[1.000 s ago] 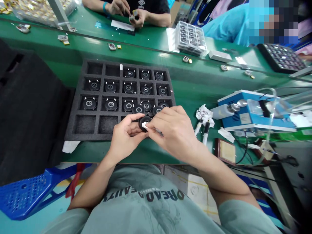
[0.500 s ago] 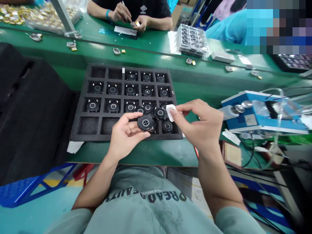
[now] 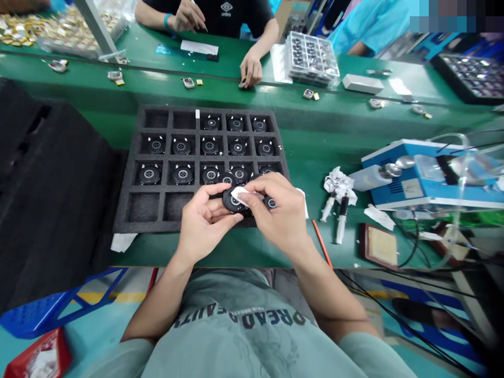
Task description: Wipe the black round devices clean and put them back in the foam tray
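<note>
Between the fingers and thumb of my left hand [image 3: 202,218] is a round black watch case [image 3: 229,201], its sensor side facing up. My right hand [image 3: 277,207] pinches a small white wipe [image 3: 239,194] and presses it onto the case, covering part of the sensor ring. Both hands are over the front of a black foam tray [image 3: 136,229] divided into square compartments. Similar watch cases [image 3: 183,174] lie in many of the compartments, back side up. My hands hide part of the tray's front right.
Right of the tray lie syringes [image 3: 342,220], crumpled tissue [image 3: 339,181], an orange stick [image 3: 322,244] and a blue machine [image 3: 413,176]. Black foam blocks [image 3: 51,199] stand at left. Across the bench, a co-worker's hand [image 3: 251,71] touches a small part on the green strip.
My right hand has moved left and down, bringing the wipe onto the watch case. My left hand stays nearly in place. The co-worker's hand has come forward to the green strip.
</note>
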`<act>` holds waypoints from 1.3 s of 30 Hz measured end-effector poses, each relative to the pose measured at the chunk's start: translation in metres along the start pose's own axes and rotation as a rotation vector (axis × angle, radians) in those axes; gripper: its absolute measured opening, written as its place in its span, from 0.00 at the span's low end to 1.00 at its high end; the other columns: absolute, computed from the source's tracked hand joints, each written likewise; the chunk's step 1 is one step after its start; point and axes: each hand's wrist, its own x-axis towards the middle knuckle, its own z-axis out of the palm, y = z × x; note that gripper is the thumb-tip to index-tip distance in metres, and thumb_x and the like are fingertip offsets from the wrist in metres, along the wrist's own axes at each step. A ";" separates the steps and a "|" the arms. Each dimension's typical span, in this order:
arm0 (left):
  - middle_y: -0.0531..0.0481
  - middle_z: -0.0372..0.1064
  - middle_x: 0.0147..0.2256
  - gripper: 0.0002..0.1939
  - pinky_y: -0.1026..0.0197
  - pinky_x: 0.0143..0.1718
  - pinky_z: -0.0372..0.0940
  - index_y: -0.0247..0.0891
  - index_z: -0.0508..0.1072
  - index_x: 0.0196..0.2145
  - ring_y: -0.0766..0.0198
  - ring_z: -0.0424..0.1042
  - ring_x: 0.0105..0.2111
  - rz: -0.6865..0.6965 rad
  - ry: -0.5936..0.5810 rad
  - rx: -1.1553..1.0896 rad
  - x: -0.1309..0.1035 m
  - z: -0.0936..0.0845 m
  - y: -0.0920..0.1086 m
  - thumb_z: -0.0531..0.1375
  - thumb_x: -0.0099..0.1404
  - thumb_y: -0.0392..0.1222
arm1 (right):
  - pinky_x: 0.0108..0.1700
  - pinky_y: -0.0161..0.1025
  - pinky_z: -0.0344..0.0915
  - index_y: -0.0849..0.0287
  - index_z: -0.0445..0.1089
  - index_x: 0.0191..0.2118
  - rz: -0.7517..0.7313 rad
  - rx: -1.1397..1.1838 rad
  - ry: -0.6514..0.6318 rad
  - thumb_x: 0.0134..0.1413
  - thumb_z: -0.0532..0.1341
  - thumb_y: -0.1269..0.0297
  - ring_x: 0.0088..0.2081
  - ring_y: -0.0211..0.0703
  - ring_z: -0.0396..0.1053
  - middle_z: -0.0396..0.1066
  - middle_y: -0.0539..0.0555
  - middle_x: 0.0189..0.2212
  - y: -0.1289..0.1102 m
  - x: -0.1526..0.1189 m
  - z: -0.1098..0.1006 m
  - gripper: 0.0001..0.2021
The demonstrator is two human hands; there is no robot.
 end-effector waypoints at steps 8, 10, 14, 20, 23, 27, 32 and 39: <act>0.46 0.84 0.41 0.32 0.55 0.47 0.79 0.39 0.71 0.53 0.57 0.84 0.39 -0.004 -0.021 0.021 0.001 -0.004 0.002 0.77 0.53 0.39 | 0.41 0.42 0.67 0.55 0.75 0.35 0.125 0.123 0.231 0.62 0.66 0.64 0.34 0.41 0.70 0.76 0.50 0.32 0.020 0.020 -0.007 0.04; 0.46 0.83 0.41 0.32 0.56 0.47 0.79 0.39 0.71 0.54 0.57 0.84 0.39 0.003 -0.014 0.024 0.001 -0.004 0.001 0.77 0.54 0.39 | 0.38 0.41 0.67 0.55 0.75 0.36 0.240 0.282 0.241 0.61 0.68 0.58 0.32 0.40 0.69 0.75 0.49 0.31 0.025 0.017 -0.012 0.07; 0.45 0.83 0.42 0.31 0.55 0.48 0.79 0.39 0.71 0.54 0.56 0.84 0.40 0.037 0.012 0.032 -0.001 -0.003 0.001 0.76 0.55 0.40 | 0.32 0.38 0.65 0.54 0.73 0.34 0.444 0.709 0.124 0.53 0.72 0.46 0.28 0.37 0.64 0.69 0.47 0.28 0.033 0.013 -0.016 0.17; 0.45 0.83 0.42 0.33 0.56 0.48 0.79 0.38 0.71 0.54 0.56 0.85 0.42 0.132 0.095 0.036 0.001 0.000 0.002 0.77 0.53 0.37 | 0.29 0.37 0.64 0.53 0.65 0.33 0.484 1.010 -0.050 0.55 0.70 0.43 0.26 0.36 0.60 0.61 0.45 0.27 0.039 0.012 -0.028 0.21; 0.46 0.83 0.42 0.33 0.54 0.47 0.80 0.39 0.70 0.53 0.54 0.85 0.40 0.184 0.190 0.013 0.003 0.007 0.001 0.77 0.51 0.37 | 0.28 0.35 0.62 0.54 0.70 0.34 0.455 0.904 0.121 0.53 0.73 0.45 0.26 0.35 0.62 0.65 0.45 0.26 0.051 -0.001 -0.041 0.19; 0.49 0.82 0.40 0.35 0.54 0.45 0.81 0.41 0.72 0.53 0.54 0.85 0.38 0.174 0.224 -0.008 0.001 0.012 -0.001 0.78 0.48 0.36 | 0.27 0.33 0.61 0.55 0.72 0.33 0.422 0.678 0.451 0.51 0.74 0.53 0.25 0.33 0.63 0.69 0.45 0.27 0.075 -0.021 -0.060 0.14; 0.50 0.82 0.39 0.37 0.54 0.43 0.81 0.42 0.72 0.53 0.53 0.85 0.39 0.066 0.254 -0.020 -0.001 0.014 0.001 0.78 0.46 0.38 | 0.22 0.34 0.58 0.55 0.73 0.31 0.551 0.578 0.432 0.50 0.74 0.54 0.22 0.34 0.60 0.67 0.45 0.24 0.094 -0.023 -0.077 0.13; 0.50 0.80 0.46 0.36 0.51 0.46 0.79 0.42 0.70 0.58 0.48 0.83 0.48 0.122 0.198 0.046 0.000 0.014 -0.008 0.76 0.53 0.37 | 0.18 0.43 0.48 0.49 0.72 0.25 0.463 0.461 0.589 0.44 0.77 0.53 0.18 0.36 0.53 0.63 0.48 0.21 0.091 -0.072 -0.083 0.15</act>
